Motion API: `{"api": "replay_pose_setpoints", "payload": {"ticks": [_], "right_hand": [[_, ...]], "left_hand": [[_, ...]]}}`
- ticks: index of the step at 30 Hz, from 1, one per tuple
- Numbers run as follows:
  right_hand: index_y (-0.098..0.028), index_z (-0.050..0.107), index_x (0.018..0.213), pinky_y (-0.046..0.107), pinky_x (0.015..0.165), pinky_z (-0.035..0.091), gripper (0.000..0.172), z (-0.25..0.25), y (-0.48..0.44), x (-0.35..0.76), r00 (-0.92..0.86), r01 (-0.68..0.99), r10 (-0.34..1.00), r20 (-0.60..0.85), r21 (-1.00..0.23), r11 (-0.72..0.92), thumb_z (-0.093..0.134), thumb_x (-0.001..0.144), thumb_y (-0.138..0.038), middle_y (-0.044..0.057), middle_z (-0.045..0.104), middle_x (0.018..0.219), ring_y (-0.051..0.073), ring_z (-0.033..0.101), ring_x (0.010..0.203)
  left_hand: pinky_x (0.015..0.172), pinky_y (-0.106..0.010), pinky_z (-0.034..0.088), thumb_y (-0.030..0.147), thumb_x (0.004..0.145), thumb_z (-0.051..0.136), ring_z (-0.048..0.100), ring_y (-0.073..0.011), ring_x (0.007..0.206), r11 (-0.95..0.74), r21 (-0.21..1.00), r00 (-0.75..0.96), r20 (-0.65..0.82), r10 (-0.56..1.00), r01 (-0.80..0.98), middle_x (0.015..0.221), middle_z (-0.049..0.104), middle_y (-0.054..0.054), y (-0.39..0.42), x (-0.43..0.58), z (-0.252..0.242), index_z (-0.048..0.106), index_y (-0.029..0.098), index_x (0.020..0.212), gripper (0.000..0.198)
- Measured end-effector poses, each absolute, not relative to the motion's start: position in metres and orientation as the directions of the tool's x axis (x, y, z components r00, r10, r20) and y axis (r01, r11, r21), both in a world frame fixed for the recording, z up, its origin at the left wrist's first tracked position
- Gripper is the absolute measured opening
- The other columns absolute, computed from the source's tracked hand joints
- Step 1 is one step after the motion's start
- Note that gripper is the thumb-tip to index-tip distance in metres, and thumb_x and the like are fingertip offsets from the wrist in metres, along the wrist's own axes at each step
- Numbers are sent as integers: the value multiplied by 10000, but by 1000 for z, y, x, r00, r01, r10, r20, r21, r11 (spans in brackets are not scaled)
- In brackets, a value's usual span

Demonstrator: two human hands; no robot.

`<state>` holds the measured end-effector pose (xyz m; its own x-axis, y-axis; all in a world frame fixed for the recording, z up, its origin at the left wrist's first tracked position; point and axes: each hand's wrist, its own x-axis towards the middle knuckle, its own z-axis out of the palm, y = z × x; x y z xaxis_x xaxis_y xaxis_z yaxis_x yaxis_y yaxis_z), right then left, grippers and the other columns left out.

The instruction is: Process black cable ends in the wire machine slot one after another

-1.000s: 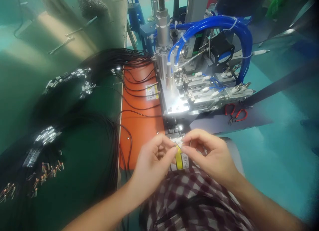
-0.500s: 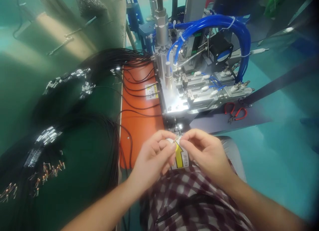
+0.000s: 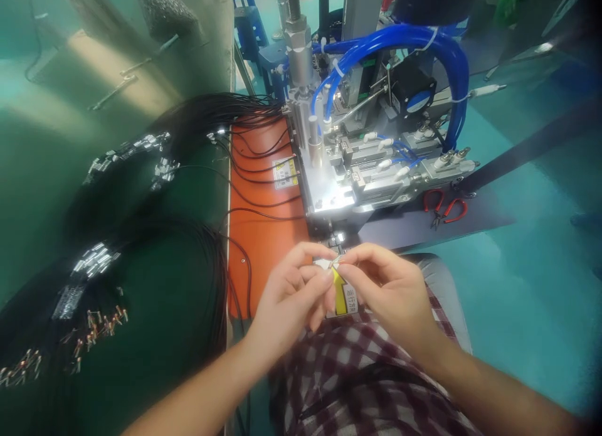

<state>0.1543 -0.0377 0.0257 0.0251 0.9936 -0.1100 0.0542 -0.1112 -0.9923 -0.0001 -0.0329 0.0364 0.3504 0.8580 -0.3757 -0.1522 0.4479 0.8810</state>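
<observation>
My left hand [image 3: 294, 292] and my right hand [image 3: 388, 279] meet in front of my body, thumbs and forefingers pinched close together. Between the fingertips is a thin, pale, wire-like piece [image 3: 334, 262]; most of it is hidden and its exact kind is unclear. Just under the fingers lies a white label with a yellow arrow [image 3: 342, 295], partly covered by my left hand. Right beyond the fingertips is the near end of the metal machine [image 3: 329, 197]. Several black cables [image 3: 268, 205] run across the orange plate [image 3: 270, 248] toward its left side.
Bundles of black cables with silvery connectors [image 3: 96, 260] and bare copper-coloured ends [image 3: 101, 329] lie on the green surface at left. Thick blue hoses [image 3: 458, 78] arch over the machine. Red-handled pliers [image 3: 444, 210] rest on the dark ledge at right.
Both hands stay pinched at nearly the same spot, with only slight finger movement. The whole view has shifted a little.
</observation>
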Motion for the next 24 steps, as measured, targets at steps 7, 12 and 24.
{"api": "replay_pose_setpoints", "payload": {"ticks": [7,12,24], "right_hand": [[-203,635,751,257,579,451,95,20,-41,154,-21,152,999,-49,-987,-45,628,846,-203,-12,649,710,122,550,607],[-194,597,715,263,578,424,146,19,-44,151,-43,218,996,83,-972,90,593,850,-138,-28,597,669,106,497,562],[-182,556,687,238,530,369,185,16,-49,150,-81,334,971,224,-912,238,562,851,-97,-39,495,614,91,443,539]], "left_hand": [[374,-123,278,294,924,567,437,-35,358,438,869,380,-334,862,-229,590,612,39,-34,-3,31,525,212,1017,130],[384,-135,263,300,918,580,436,-35,376,438,872,372,-341,863,-217,599,598,42,-35,-3,32,532,215,1015,138],[381,-163,184,367,844,652,260,-29,363,606,778,261,-557,788,-168,405,390,84,-35,0,37,580,162,794,223]]}}
